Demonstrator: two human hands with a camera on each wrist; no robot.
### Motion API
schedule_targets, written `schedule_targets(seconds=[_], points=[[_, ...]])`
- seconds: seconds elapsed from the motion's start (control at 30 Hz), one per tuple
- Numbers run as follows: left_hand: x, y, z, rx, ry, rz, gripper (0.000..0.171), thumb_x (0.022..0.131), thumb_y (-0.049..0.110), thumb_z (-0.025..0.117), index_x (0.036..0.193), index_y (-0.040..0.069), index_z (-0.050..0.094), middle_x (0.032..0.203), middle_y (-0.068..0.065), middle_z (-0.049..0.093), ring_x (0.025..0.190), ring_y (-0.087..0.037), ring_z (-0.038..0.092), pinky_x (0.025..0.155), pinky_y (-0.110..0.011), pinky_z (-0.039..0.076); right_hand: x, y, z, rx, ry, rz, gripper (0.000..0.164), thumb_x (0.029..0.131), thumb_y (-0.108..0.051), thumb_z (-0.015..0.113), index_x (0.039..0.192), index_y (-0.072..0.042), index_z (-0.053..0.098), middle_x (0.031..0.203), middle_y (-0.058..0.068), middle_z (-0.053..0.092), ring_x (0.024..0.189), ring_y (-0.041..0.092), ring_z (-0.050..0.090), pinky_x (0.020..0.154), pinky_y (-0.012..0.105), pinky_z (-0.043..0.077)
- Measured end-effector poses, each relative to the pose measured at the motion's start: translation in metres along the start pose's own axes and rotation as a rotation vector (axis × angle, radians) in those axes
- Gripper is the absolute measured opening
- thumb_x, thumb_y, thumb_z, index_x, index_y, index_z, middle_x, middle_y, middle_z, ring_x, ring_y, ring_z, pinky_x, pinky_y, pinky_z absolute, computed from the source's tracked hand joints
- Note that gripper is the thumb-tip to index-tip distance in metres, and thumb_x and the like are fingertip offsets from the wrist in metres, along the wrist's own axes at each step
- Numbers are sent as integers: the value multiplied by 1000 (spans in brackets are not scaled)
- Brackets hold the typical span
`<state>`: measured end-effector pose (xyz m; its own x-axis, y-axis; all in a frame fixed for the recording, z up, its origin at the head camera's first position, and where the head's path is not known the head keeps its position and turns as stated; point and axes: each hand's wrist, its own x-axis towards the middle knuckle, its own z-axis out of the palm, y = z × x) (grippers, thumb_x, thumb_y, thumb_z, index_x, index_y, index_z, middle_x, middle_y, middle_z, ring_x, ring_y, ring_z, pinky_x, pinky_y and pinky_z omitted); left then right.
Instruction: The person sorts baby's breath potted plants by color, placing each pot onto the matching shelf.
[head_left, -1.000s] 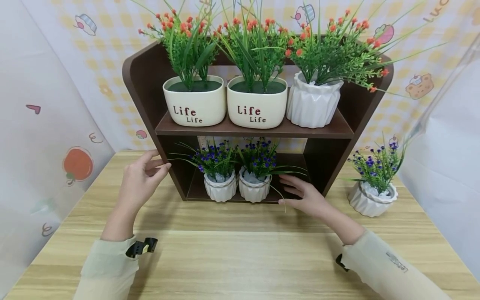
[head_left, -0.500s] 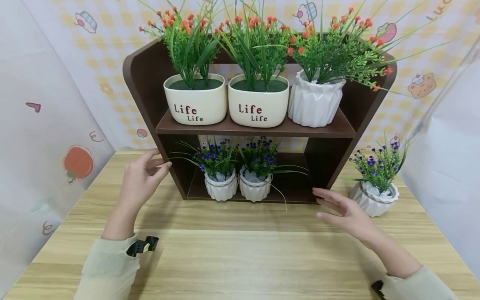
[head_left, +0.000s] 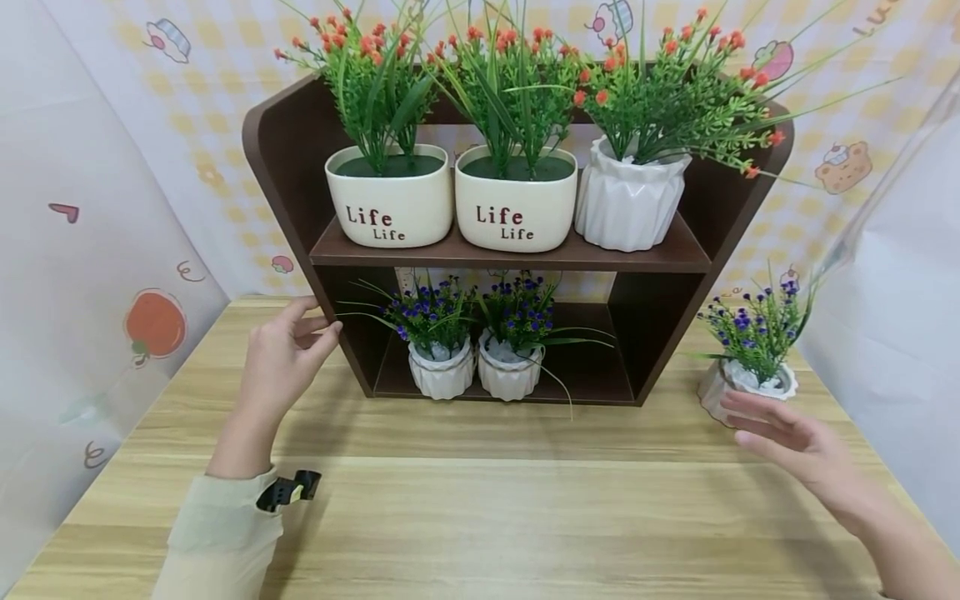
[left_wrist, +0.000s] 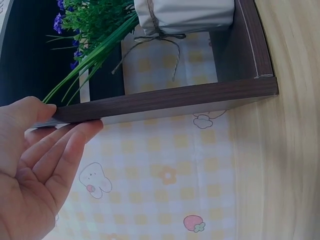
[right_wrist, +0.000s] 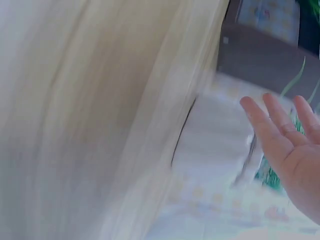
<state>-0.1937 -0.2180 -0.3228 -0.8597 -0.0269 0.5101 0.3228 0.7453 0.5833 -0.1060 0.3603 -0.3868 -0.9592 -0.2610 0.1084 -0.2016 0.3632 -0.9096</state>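
Observation:
A dark brown two-tier shelf stands on the table in the head view. My left hand holds the edge of its left side panel; in the left wrist view the thumb lies at the panel's front edge, fingers on the outer face. To the right of the shelf stands a white pleated pot with purple flowers. My right hand, fingers extended and holding nothing, is in front of this pot and overlaps its lower part. In the right wrist view the pot looks blurred beside the fingers.
On the upper tier are two cream "Life" planters and a white pleated pot, all with orange flowers. Two small white pots with purple flowers occupy the lower tier. A checked cloth hangs behind.
My right hand has moved right, from the lower tier beside the small pots to in front of the pot outside the shelf. The left hand stays at the side panel.

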Motion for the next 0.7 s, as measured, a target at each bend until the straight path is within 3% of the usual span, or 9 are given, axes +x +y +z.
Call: schedule_targets(seconds=[0.13,0.23,0.3,0.4,0.5,0.7], points=[[0,1,0,11,16,-3,27,90,6,66,115,-5,64,96,-28,74,80,-42,74,70,-50,56,-12,6,-21,-110,80,74,47,100,3,50,146,-10,48,129,-26,63,111,-12,60,82,6,48],[0,1,1,19,30,2,27,89,5,66,113,-6,64,96,-28,73,79,-42,74,69,-50,57,-18,11,-31,-160,189,156,44,100,-5,55,143,-18,53,119,-34,64,104,-20,58,76,3,45],[0,1,1,21,37,2,27,89,6,67,113,-6,64,95,-28,73,79,-42,74,67,-40,59,-21,14,-35,-145,258,209,42,100,-8,58,137,-26,56,113,-39,63,99,-23,56,72,2,44],[0,1,2,19,44,3,26,89,5,67,112,-6,64,95,-28,73,78,-42,74,63,-12,54,-22,19,-40,-119,322,267,40,99,-12,60,130,-37,56,107,-43,59,93,-26,53,68,2,43],[-1,1,3,13,54,10,25,89,5,67,111,-6,64,94,-29,73,77,-42,74,61,5,37,-21,22,-45,-151,324,292,43,100,-16,60,136,-39,51,106,-47,55,91,-30,48,66,2,43],[-2,0,4,7,68,21,24,88,3,66,110,-6,65,94,-29,73,77,-43,74,63,7,33,-10,30,-53,-269,224,317,68,100,-25,61,158,-21,26,110,-49,43,90,-29,44,67,5,43]])
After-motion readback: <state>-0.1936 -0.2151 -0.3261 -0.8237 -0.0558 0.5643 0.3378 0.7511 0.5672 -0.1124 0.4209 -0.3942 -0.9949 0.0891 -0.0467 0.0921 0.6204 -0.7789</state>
